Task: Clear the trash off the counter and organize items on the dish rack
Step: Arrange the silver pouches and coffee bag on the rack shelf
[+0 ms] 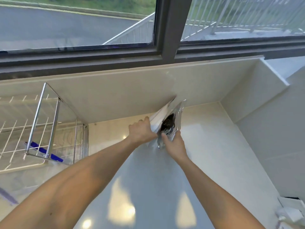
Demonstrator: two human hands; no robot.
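Hands meet at the centre of the frame over a glossy pale worktop (148, 187). The left hand (141, 132) is closed on the white flat side of a crumpled silver wrapper (166, 120), fingers curled over its edge. The right hand (174, 142) pinches the wrapper's lower silvery edge, thumb on the near face. Between the two hands the wrapper gapes, showing a dark inside. It is lifted, its upper tip standing in front of the cream tiled wall (125, 95) below the window (82, 23). At the left of the frame stands a wire dish rack (42, 129) with a chrome frame, and something blue (44, 150) lies in its lower part. White crumpled trash (290, 214) sits at the lower right corner.
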